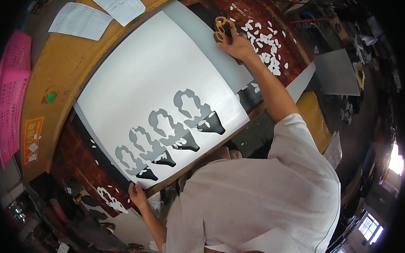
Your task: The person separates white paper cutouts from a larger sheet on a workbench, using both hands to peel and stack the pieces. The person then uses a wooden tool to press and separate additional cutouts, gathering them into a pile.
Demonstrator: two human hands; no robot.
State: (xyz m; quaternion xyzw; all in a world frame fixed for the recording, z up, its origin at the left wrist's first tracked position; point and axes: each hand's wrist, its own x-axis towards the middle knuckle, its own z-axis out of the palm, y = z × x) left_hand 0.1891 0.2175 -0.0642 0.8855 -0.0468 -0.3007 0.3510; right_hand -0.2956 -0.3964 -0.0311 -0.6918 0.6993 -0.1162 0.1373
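Note:
A large white sheet lies across the work surface, with several flower-and-stem shaped cut-outs along its near edge. Grey and black material shows through these openings, and small white scraps lie in them. At the sheet's near left corner, my left hand pinches the edge, its fingers partly hidden. My right hand is out to the far right, closed around a yellow-brown cutting die with an outline like the cut-outs. The die is over the right side of the surface, apart from the white sheet.
Small white offcuts are scattered on the reddish-brown board at right. A white cut-out shape lies at lower left. Beyond the sheet runs a yellow machine beam with a green button and papers. A pink basket stands far left.

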